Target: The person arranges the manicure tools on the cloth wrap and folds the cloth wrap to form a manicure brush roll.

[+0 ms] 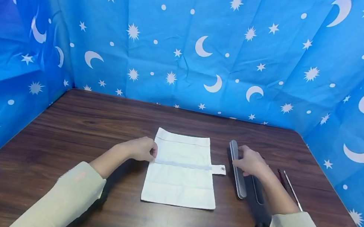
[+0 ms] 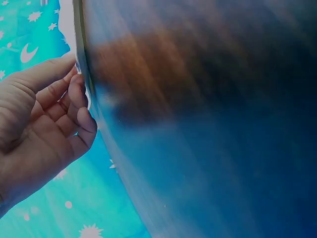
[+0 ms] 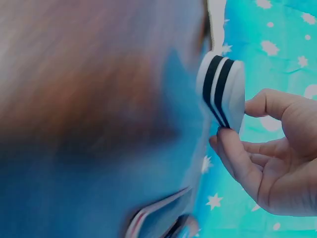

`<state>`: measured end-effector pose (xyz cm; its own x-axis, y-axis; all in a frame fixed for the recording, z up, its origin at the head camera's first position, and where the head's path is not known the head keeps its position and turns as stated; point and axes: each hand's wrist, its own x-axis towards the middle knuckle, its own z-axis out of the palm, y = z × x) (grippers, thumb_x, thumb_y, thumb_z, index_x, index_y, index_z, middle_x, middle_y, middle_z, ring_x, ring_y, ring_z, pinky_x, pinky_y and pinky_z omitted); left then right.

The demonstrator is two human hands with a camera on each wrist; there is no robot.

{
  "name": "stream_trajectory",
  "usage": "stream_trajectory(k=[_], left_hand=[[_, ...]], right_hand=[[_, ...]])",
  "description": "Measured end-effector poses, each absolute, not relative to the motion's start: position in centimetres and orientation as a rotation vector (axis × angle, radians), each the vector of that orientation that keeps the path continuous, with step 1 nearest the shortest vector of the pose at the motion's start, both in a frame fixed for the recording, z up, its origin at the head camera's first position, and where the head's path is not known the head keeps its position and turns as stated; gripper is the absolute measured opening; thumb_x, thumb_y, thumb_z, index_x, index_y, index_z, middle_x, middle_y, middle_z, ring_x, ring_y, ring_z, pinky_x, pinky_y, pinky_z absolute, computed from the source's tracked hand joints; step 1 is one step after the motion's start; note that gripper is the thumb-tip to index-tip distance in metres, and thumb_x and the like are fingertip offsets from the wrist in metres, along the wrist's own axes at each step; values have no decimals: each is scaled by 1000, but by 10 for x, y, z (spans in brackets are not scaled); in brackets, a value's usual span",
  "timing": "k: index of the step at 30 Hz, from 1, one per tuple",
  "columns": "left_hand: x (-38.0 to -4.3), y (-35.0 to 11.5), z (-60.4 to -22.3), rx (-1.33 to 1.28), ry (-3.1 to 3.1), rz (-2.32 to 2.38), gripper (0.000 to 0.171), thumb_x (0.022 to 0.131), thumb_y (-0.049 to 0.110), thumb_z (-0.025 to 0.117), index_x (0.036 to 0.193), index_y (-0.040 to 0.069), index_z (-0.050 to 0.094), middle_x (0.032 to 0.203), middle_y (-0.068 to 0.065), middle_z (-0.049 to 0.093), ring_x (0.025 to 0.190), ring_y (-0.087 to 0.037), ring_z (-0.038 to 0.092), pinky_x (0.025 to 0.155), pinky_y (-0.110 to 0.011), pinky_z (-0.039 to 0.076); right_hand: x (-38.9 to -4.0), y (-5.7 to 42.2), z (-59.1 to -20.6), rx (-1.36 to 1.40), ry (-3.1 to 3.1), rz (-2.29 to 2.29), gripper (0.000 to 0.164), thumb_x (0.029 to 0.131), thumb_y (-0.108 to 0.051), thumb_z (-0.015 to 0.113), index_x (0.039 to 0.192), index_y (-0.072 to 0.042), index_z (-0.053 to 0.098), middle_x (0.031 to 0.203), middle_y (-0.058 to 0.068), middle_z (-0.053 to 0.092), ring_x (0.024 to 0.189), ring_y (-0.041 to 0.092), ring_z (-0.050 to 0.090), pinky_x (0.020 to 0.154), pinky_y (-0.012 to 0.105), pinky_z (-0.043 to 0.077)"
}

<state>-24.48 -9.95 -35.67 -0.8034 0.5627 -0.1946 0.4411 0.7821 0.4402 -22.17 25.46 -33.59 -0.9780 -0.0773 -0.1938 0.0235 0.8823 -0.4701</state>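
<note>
A white fabric pouch (image 1: 180,188) lies unfolded on the table, with a band across its middle and a snap tab (image 1: 218,169) pointing right. My left hand (image 1: 141,148) pinches its left edge near that band; the left wrist view shows the thumb and fingers of this hand (image 2: 54,104) at the cloth's edge. To the right of the pouch, my right hand (image 1: 251,162) holds a stack of grey nail files (image 1: 238,172) by its sides. From the right wrist, the stacked files (image 3: 223,91) show white and black layers between thumb and fingers.
A slim dark flat tool (image 1: 257,191) lies under the right forearm. Farther right are a thin silver rod (image 1: 292,189) and a dark red one (image 1: 281,178). Blue cloth with moons and stars (image 1: 189,47) surrounds the brown table (image 1: 100,119) at its back and sides.
</note>
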Motion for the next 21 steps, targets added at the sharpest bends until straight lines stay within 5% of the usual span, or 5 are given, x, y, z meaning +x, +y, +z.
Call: stream_trajectory(k=[7, 14, 21], left_hand=[[-245, -98, -353, 784, 2655, 520, 11, 85, 6, 62, 75, 11, 60, 68, 2, 52, 64, -13, 46, 61, -28, 38], [-245, -100, -353, 815, 2646, 509, 12, 87, 6, 59, 76, 11, 60, 67, 2, 51, 61, -12, 44, 61, -28, 39], [-244, -100, -356, 821, 2641, 513, 13, 87, 6, 58, 76, 11, 59, 67, 2, 52, 61, -12, 45, 61, -27, 39]], right_hand=[[-233, 231, -325, -90, 2873, -823, 64, 84, -14, 56, 137, 8, 27, 97, 25, 59, 59, 20, 62, 56, 34, 51], [-243, 200, -326, -46, 2812, -1097, 61, 88, -12, 56, 140, 0, 27, 111, 25, 55, 83, 28, 62, 64, 37, 52], [-255, 162, -326, -57, 2748, -1339, 58, 86, -9, 58, 138, -6, 32, 101, 16, 53, 79, 26, 60, 67, 39, 52]])
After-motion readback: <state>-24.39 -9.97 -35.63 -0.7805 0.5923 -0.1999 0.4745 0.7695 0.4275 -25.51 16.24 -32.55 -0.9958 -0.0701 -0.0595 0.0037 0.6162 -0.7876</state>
